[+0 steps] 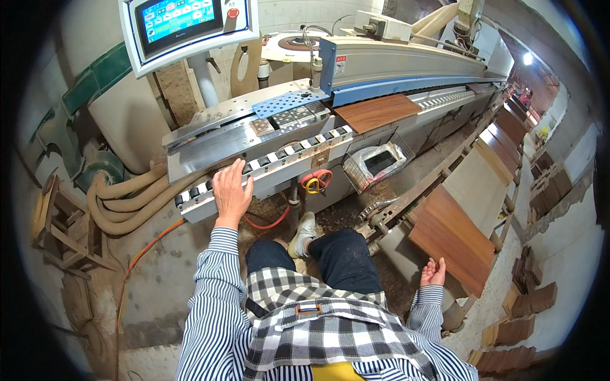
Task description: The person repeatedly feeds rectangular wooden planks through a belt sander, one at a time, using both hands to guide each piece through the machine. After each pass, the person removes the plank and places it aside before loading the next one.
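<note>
My left hand [232, 192] rests with its fingers stretched out on the near end of the roller rail [279, 154] along the machine's front. Nothing is in it. A brown wood-grain panel [379, 113] lies farther along the machine, one end under the blue-edged beam [406, 71]. At the right, my right hand [433, 272] hangs palm up with loosely bent fingers, nothing visible in it. It is close to the near edge of another wood-grain panel [454, 238], which lies on the roller conveyor [380, 225]; whether they touch I cannot tell.
A touch screen with a red button [233, 13] stands at the upper left. Thick hoses [130, 206] and a wooden stool [67, 222] are at the left. Red-handled scissors [316, 182] and a wire basket [379, 160] hang on the machine's front. Board stacks [534, 301] line the right.
</note>
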The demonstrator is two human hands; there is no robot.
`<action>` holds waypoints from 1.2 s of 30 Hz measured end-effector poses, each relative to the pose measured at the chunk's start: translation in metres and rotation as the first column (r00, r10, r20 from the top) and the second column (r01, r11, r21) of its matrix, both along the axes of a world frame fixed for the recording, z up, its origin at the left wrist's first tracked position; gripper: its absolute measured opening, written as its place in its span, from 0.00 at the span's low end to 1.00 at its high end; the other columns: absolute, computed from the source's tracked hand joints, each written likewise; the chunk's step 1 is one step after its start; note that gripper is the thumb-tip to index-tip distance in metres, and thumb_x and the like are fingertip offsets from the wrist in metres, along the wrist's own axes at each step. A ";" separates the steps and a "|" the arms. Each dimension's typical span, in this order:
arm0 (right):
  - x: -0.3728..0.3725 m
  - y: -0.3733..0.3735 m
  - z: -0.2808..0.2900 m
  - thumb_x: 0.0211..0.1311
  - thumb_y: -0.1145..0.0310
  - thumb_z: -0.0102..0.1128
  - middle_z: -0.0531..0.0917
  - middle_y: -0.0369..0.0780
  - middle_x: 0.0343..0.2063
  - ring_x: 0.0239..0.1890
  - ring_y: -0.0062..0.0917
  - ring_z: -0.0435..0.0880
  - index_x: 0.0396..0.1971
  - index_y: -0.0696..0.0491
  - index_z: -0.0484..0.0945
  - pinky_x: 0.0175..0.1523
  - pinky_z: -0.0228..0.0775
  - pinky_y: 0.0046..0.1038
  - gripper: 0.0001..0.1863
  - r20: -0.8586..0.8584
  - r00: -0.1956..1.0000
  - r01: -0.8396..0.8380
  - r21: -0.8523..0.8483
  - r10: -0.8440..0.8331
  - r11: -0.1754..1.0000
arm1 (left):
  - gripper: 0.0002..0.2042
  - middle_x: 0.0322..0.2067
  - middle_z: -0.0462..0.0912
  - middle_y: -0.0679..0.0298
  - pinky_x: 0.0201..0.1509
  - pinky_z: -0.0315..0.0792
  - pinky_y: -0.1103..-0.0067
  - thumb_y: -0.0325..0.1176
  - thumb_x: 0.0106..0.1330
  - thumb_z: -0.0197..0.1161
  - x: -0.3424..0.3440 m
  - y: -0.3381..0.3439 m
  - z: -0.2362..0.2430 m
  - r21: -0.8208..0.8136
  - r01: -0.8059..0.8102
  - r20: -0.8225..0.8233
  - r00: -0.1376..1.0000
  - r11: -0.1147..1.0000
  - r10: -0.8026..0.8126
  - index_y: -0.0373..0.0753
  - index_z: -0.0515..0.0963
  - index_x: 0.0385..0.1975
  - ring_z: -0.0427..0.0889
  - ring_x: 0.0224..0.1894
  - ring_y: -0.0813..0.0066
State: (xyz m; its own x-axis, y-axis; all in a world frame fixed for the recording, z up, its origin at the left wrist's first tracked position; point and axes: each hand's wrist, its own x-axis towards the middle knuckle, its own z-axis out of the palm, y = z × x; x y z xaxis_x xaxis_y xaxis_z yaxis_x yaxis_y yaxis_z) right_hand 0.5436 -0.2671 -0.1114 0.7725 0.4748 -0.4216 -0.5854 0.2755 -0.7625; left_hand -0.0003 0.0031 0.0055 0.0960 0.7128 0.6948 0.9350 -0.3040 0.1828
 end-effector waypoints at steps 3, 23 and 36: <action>-0.021 0.004 0.005 0.66 0.57 0.61 0.86 0.36 0.27 0.24 0.17 0.82 0.31 0.51 0.78 0.30 0.76 0.22 0.12 0.033 0.986 -0.164 0.006 0.163 0.987 | 0.23 0.57 0.76 0.60 0.66 0.58 0.64 0.39 0.61 0.64 0.001 0.002 -0.001 -0.001 0.003 0.007 1.000 1.000 -0.003 0.40 0.72 0.56 0.72 0.58 0.63; -0.050 -0.037 0.034 0.61 0.64 0.65 0.84 0.32 0.33 0.28 0.18 0.81 0.42 0.48 0.78 0.32 0.74 0.24 0.11 0.041 0.946 -0.323 0.244 0.323 0.915 | 0.28 0.62 0.71 0.57 0.72 0.50 0.59 0.41 0.62 0.63 -0.008 -0.020 0.010 -0.127 0.135 0.085 0.989 0.983 -0.124 0.41 0.66 0.63 0.64 0.67 0.55; -0.228 0.189 0.097 0.64 0.71 0.61 0.82 0.36 0.34 0.29 0.20 0.78 0.39 0.55 0.78 0.32 0.71 0.22 0.06 0.086 0.421 -0.862 0.347 0.903 0.369 | 0.35 0.66 0.65 0.56 0.74 0.45 0.55 0.51 0.55 0.69 -0.009 -0.145 0.051 -0.288 0.350 0.191 0.933 0.891 -0.304 0.41 0.69 0.62 0.58 0.71 0.54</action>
